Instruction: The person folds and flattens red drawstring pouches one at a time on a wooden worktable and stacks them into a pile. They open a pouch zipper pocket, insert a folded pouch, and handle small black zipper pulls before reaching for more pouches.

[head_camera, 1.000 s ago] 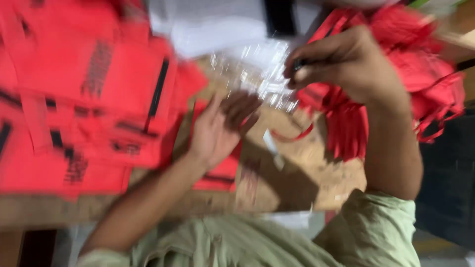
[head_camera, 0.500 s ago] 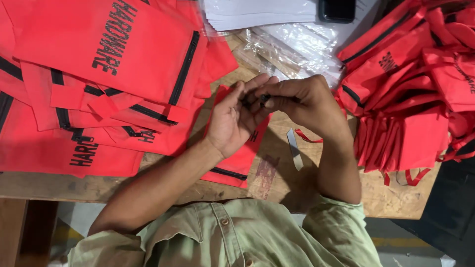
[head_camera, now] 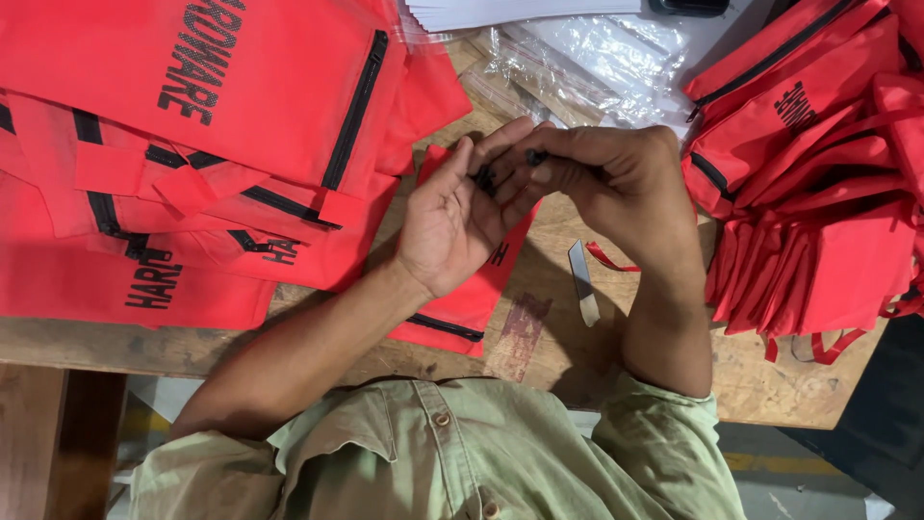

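Note:
My left hand (head_camera: 452, 217) is palm up above the wooden table (head_camera: 539, 337), with small black pieces (head_camera: 486, 180) lying in the palm. My right hand (head_camera: 611, 178) reaches over it and pinches one small black piece (head_camera: 535, 156) between thumb and fingertips. Under both hands lies a small red fabric pouch (head_camera: 462, 308) with a black zip edge. A small metal blade (head_camera: 581, 279) rests on the table just right of the pouch, beside a red thread scrap (head_camera: 612, 258).
A spread of red zip bags with black lettering (head_camera: 212, 125) covers the table's left side. A stack of folded red bags (head_camera: 818, 193) fills the right. Clear plastic sleeves (head_camera: 587, 58) and white paper (head_camera: 510, 12) lie at the far edge.
One second ago my right hand was raised at the right stack and the view was blurred. It has since come down to my left palm, and both hands now stay together.

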